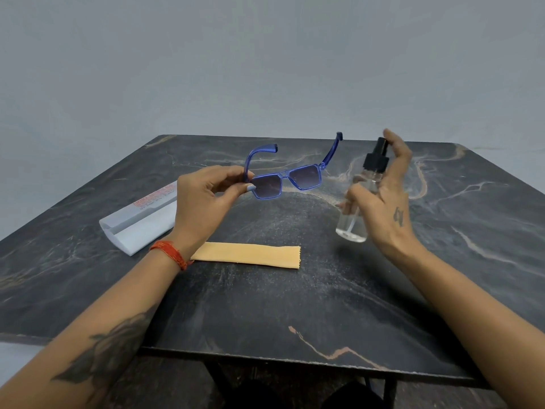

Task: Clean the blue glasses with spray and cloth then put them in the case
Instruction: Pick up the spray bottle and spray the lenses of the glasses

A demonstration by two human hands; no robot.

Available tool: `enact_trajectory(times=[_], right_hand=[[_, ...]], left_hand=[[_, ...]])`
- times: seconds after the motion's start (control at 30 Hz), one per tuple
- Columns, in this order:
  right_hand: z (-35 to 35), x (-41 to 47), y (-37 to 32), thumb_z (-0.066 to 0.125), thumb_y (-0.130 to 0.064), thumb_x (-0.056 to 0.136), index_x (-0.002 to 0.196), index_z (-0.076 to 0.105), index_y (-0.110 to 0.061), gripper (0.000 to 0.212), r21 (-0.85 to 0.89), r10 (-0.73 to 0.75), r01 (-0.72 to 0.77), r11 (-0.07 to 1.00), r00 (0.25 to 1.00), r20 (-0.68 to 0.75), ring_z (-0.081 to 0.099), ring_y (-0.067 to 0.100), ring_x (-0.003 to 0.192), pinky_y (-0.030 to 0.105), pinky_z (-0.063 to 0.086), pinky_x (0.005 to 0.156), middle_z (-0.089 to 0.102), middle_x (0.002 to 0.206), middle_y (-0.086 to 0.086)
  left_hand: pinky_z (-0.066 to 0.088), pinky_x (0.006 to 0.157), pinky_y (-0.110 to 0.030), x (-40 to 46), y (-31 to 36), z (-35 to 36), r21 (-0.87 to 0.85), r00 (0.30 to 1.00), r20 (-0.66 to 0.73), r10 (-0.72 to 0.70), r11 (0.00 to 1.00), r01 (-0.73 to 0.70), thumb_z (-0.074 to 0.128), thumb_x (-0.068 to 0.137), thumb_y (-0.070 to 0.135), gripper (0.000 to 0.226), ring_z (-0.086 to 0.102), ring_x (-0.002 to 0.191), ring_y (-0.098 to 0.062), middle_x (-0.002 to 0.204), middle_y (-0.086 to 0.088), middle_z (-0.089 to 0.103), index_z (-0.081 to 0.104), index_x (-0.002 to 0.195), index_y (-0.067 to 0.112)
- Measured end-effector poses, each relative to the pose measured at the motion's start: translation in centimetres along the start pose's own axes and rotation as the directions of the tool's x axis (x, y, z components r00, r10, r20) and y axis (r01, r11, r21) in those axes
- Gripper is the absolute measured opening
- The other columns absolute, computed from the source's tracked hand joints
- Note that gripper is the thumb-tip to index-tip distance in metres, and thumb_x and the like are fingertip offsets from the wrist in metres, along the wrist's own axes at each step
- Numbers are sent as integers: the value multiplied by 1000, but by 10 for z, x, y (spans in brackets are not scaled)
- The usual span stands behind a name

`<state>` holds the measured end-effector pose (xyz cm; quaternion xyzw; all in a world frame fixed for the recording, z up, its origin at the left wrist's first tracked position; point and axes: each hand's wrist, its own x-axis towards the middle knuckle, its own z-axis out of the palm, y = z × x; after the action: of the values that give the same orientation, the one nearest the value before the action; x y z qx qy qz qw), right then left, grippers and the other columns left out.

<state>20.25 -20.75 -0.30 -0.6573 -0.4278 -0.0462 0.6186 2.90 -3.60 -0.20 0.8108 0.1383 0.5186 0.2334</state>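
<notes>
Above the dark marbled desk (pixel 295 305), my left hand (pixel 203 202) pinches the blue glasses (pixel 284 180) by one temple arm near the hinge, fingers (pixel 250 188) curled tight around it, lenses facing me and both arms unfolded. My right hand (pixel 383 196) wraps the clear spray bottle (pixel 358 202), thumb and lower fingers closed round its body and one fingertip resting on top of the black pump. The nozzle seems to point toward the lenses, though I cannot tell its exact aim. The orange cloth (pixel 247 255) lies flat on the desk near me, the white case (pixel 141 222) to my left, partly behind my wrist.

The risks, as I judge them: a one-sided pinch lets the frame twist or droop when mist or cloth presses on it; a nozzle aimed off-line would wet the desk or cloth instead of the lenses; and a damp, smooth bottle could slip in my grip when I press the pump.
</notes>
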Motion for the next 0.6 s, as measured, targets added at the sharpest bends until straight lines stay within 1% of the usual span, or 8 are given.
enact_trajectory(times=[0.07,0.17,0.2,0.27,0.3,0.43,0.53,0.6], right_hand=[[-2,4,5,50,-4,67,139,7,-41,92,-12,24,-24,1000,1000,2,61,30,56,36,57,63,60,77,7],[-2,5,11,55,0,74,143,0,-38,97,-3,-17,17,1000,999,49,57,27,57,43,55,63,57,78,13],[-1,5,14,57,-1,77,144,0,-38,96,-5,-34,35,999,997,66,63,26,65,45,55,70,59,94,17],[0,6,19,61,-5,81,143,3,-39,91,-4,-38,39,999,996,86,66,20,91,43,53,86,45,129,11],[0,6,21,62,-8,81,142,7,-40,88,-3,-38,38,999,995,93,63,21,99,40,52,88,41,134,8],[0,4,24,67,-16,78,138,18,-25,78,-122,-94,106,987,990,103,61,26,97,37,53,81,50,114,7],[0,3,22,68,-27,72,133,23,-21,76,-150,-63,73,986,995,72,64,20,91,39,54,78,51,114,5],[-1,2,22,71,-33,69,132,24,-23,79,-180,-39,47,983,998,50,61,19,98,40,52,84,50,119,3]], left_hand=[[54,77,-18,0,0,0,2,1000,3,-2,1000,2,74,75,11,21,67,81,-10,90,-2,71,72,96,7],[54,76,-16,0,0,0,0,1000,12,-13,1000,13,74,75,10,21,66,82,-10,90,0,70,72,96,7],[53,76,-16,0,-1,0,-1,1000,14,-18,1000,18,74,75,10,21,66,82,-10,90,0,70,72,96,7],[53,75,-14,0,-1,0,1,1000,16,-24,1000,24,74,75,9,20,66,82,-10,89,-1,70,72,96,7],[52,76,-14,0,-2,0,3,999,19,-27,1000,27,74,75,9,21,66,83,-10,89,-1,70,72,96,7],[54,75,-19,0,-5,0,3,998,30,-61,998,61,74,76,9,19,67,80,-12,89,-3,72,73,94,8],[53,75,-19,0,-8,0,-12,995,33,-93,996,93,75,75,10,19,68,77,-11,88,-5,73,73,93,8],[53,75,-16,0,-9,0,-14,994,34,-104,994,104,75,75,10,19,68,78,-10,88,-5,73,73,93,8]])
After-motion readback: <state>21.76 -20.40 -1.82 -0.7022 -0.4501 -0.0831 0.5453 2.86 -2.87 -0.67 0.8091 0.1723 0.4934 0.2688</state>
